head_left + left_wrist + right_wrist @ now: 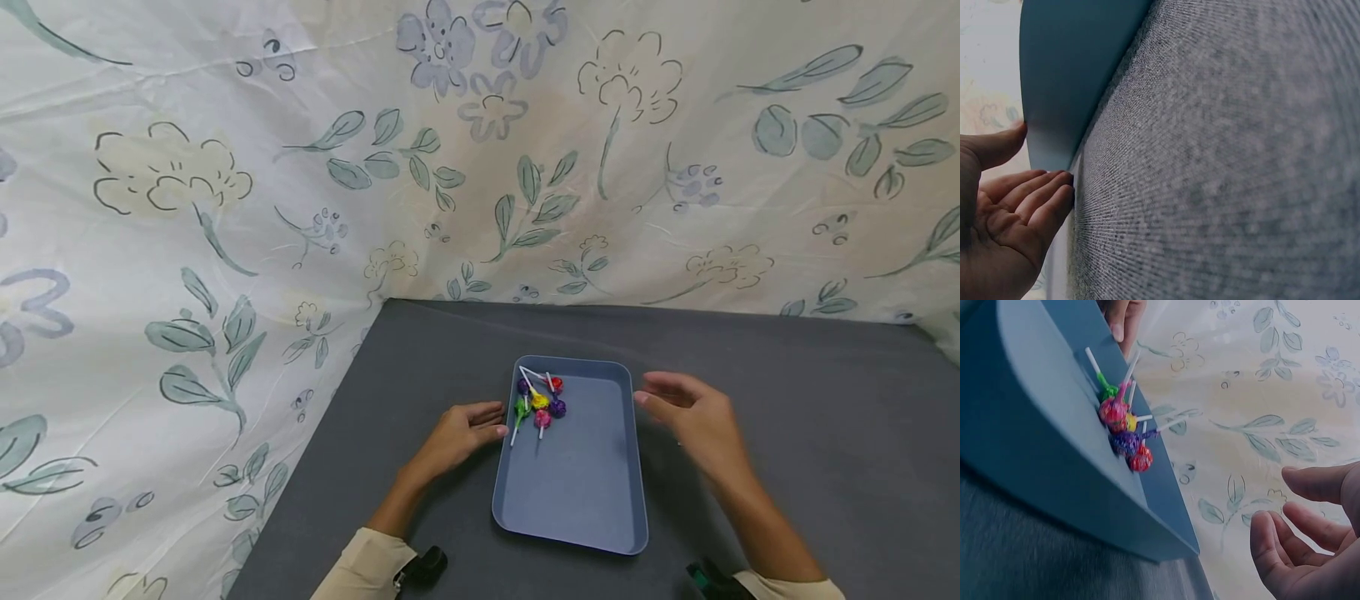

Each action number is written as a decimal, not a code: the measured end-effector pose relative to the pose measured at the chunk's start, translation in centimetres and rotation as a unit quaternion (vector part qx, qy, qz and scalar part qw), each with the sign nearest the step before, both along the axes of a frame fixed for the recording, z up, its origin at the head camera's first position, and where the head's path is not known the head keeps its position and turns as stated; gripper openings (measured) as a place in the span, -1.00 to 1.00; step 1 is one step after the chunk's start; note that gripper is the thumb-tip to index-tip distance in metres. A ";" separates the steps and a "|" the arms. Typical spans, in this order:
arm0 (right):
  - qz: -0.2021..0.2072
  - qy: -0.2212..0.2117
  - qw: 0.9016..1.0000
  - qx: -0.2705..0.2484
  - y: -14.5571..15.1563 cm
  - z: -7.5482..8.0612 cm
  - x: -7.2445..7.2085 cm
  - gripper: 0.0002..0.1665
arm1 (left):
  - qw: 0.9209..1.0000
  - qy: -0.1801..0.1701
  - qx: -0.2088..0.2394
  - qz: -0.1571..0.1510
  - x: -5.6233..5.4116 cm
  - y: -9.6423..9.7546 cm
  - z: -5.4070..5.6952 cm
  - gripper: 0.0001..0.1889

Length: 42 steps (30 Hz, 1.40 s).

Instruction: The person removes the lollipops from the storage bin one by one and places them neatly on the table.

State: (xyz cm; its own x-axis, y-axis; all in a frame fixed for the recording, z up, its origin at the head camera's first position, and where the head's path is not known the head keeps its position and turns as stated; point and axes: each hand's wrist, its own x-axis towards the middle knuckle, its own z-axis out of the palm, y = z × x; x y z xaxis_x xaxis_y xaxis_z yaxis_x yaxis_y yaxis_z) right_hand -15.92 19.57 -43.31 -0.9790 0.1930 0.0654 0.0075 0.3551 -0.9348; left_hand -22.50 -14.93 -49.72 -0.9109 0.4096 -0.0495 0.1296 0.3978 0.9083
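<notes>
A blue-grey tray lies flat, with several wrapped lollipops bunched at its far left. Among them are a green lollipop, a yellow lollipop, a pink lollipop, a red lollipop and a purple lollipop. At the tray's left side is my left hand, fingers extended; in the left wrist view its thumb reaches the tray's edge. My right hand hovers just off the right side, fingers loosely bent and holding nothing. The right wrist view shows a gap between this hand and the tray.
A dark grey cloth covers the table under the tray. Floral curtains hang behind the table's far edge and along its left side. Dark wrist devices sit at both sleeves.
</notes>
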 end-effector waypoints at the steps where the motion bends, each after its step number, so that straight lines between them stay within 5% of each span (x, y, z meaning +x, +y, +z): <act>1: 0.002 0.001 1.000 -0.008 -0.2 0.1 -0.2 -0.36 | 1.000 -0.001 -0.001 0.001 0.0 0.0 0.0 -0.41; 42: 0.002 -0.040 0.998 -0.041 -5.3 -1.5 -5.3 -0.51 | 1.000 0.002 -0.002 0.001 0.0 0.0 0.0 -0.42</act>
State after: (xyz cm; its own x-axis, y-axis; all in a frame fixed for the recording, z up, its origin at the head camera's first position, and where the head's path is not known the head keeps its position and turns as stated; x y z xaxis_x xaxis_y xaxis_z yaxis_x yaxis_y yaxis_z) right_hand -21.18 14.27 -44.83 -0.9814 0.1901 -0.0281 0.0811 0.2771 -0.9574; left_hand -22.54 -14.88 -49.70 -0.9122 0.4071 -0.0471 0.1327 0.4021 0.9059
